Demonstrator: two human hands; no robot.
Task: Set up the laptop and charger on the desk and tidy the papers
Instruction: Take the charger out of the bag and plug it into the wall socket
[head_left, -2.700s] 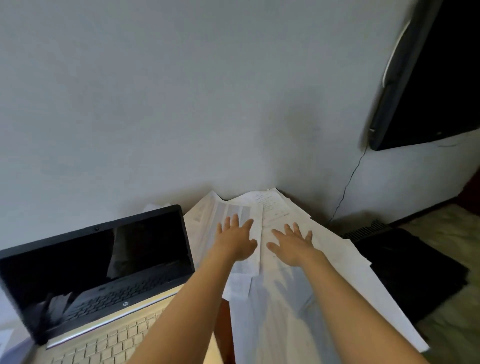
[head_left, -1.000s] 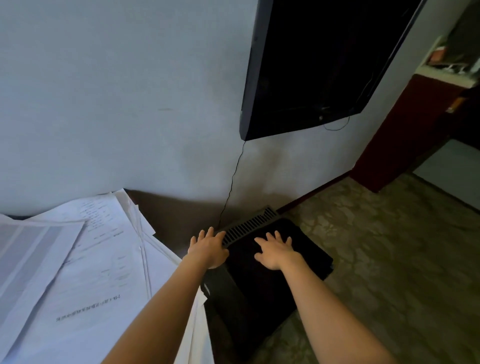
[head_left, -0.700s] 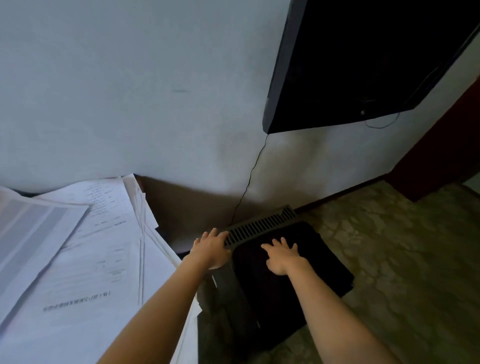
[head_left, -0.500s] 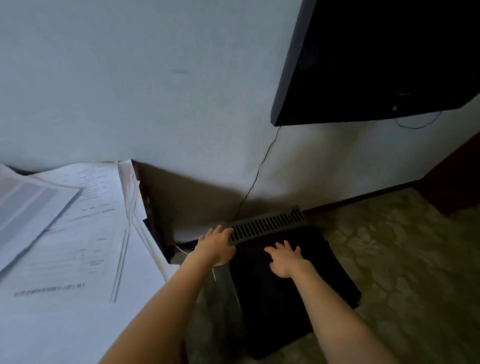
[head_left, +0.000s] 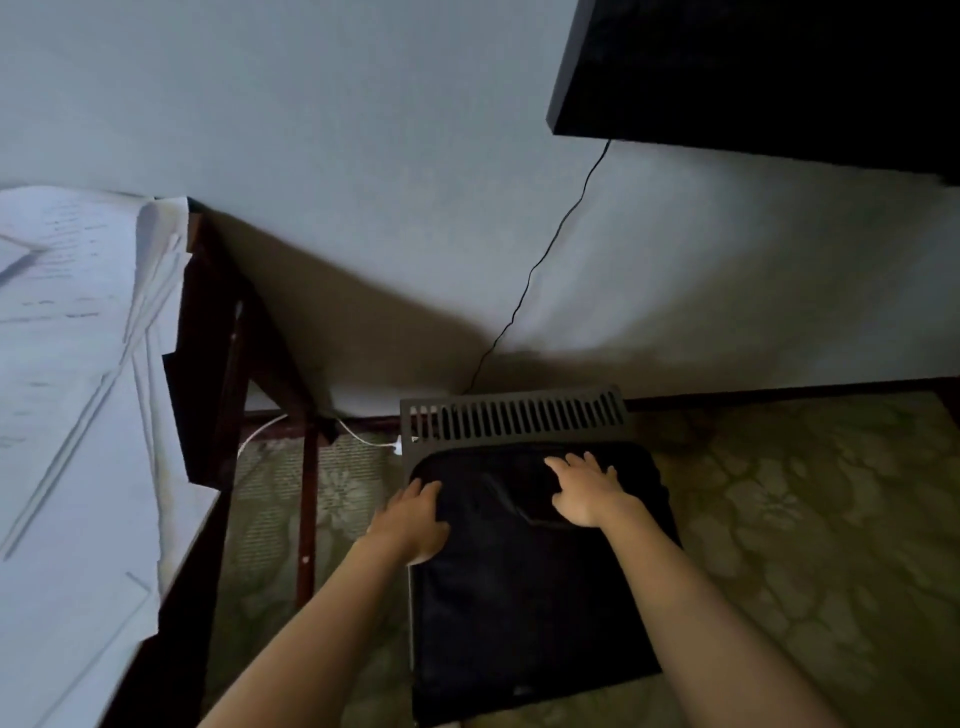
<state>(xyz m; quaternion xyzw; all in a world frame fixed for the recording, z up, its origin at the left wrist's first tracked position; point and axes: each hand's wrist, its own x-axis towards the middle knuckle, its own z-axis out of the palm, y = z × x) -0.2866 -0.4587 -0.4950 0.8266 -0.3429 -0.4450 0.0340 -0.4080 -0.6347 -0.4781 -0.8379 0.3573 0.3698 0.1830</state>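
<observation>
Item 1: I log 2 arms in my head feed, both the person's own. The left forearm (head_left: 311, 639) is bare along all of its visible length, and so is the right forearm (head_left: 691, 613), from the lower frame edge to each wrist. Each forearm narrows evenly toward the wrist.

Item 2: the left hand (head_left: 410, 525) is bare. The right hand (head_left: 582, 493) is likewise bare, and I can count 4 fingers (head_left: 576, 465) and 1 thumb on it.

Item 3: the light is dim and my feed soft, so I cannot grade nails or fine surface marks on either hand.
</observation>
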